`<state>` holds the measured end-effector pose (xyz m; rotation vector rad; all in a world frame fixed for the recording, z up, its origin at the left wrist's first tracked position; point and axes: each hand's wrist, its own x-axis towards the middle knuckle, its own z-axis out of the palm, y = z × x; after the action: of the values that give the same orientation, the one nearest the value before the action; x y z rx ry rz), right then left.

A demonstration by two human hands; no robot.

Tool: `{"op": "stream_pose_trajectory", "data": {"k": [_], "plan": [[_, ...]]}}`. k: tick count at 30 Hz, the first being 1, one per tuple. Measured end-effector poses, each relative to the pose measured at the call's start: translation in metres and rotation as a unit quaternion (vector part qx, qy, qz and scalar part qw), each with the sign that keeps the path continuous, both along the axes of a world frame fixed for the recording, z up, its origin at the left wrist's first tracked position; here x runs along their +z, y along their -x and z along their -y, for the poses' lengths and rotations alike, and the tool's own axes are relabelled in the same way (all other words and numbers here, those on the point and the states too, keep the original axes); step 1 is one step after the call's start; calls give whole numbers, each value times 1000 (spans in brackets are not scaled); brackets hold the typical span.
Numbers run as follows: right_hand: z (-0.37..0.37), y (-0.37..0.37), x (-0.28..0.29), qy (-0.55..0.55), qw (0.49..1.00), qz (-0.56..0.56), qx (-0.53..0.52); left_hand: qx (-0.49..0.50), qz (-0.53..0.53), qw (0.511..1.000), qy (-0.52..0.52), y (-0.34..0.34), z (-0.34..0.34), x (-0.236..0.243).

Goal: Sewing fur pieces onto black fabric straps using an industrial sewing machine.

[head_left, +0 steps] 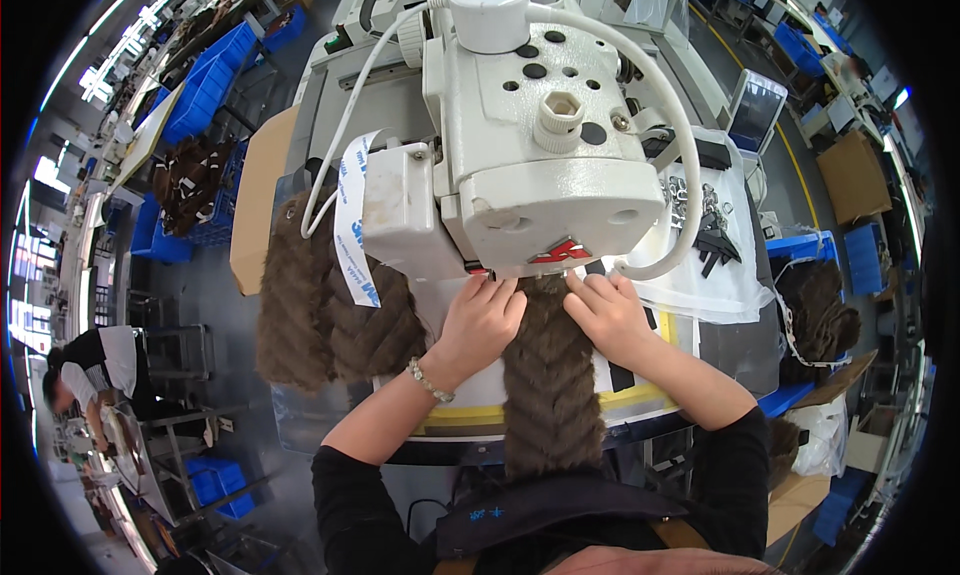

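Observation:
A long brown fur strip [553, 395] with a chevron pattern runs from under the head of a white sewing machine [548, 190] toward me and hangs over the table's near edge. My left hand [480, 320] grips the strip's left side at its far end, fingers bent and close together. On the opposite side, my right hand [610, 318] is closed on the same end. Both sets of fingertips are partly hidden beneath the machine head, as is the needle area. A beaded bracelet circles my left wrist.
More brown fur pieces [340, 325] lie left of the machine. Metal hooks and black clips [712, 220] rest on a white plastic sheet at the right. A blue bin [800, 245] with brown fur stands beyond the table's right edge. Another person [100, 375] works far left.

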<state>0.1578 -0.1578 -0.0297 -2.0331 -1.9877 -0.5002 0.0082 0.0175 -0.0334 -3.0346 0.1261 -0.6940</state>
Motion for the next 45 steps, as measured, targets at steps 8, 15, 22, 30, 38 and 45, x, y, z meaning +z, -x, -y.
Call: {"op": "stream_pose_trajectory", "data": {"k": [8,15,22,30,38,45], "plan": [[8,4,6,7,987,4,159,-20,-20,1000,13,9,4,-1],[12,3,1,35,986,10,163,-34,2,997,-66,20,20,-4],[9,-5,14,85,964,-117,223,-72,23,993,-90,23,23,-4],[-40,4,10,10,978,-83,192,-270,63,960,-30,24,28,-5],[-43,1,-11,11,974,-100,204,-304,59,950,-36,26,24,-6],[-39,1,-11,-9,976,-104,192,-307,65,949,-23,26,23,-6]]}}
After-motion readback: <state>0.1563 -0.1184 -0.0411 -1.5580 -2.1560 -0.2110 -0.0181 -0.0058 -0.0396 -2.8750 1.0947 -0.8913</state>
